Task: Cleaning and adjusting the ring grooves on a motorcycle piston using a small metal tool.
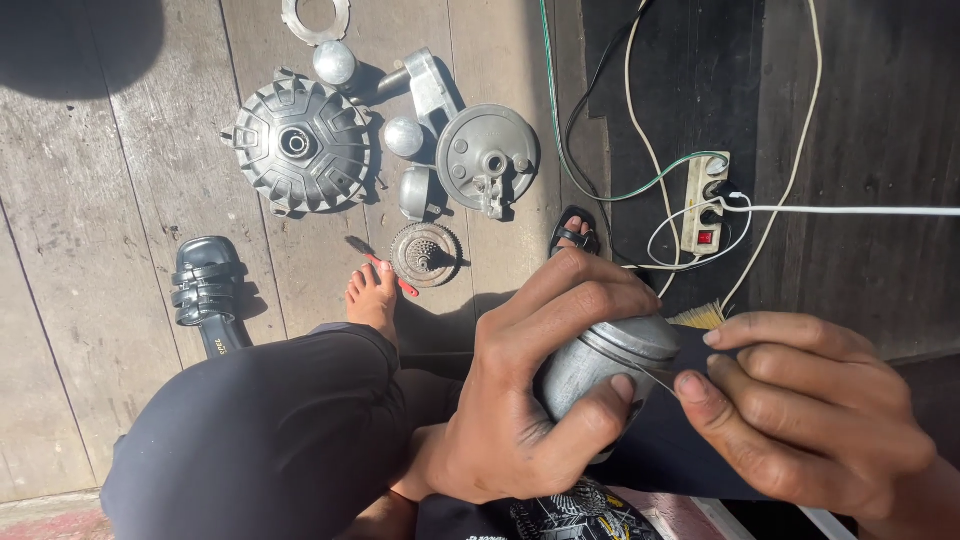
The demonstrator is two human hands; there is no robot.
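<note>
My left hand (520,390) is wrapped around a grey metal piston (610,360), held above my lap. A thin metal ring runs along the piston's upper edge. My right hand (810,415) pinches that thin piston ring (660,377) between thumb and forefinger, right beside the piston. My knee in dark trousers (270,430) and my bare foot (372,297) show below and to the left.
On the wooden floor lie a finned round engine cover (300,145), a round plate with a shaft (488,155), a small sprocket (425,253), metal caps (404,137), a gasket (315,18), black sandals (208,290), a power strip (706,200) with cables, and a brush (698,317).
</note>
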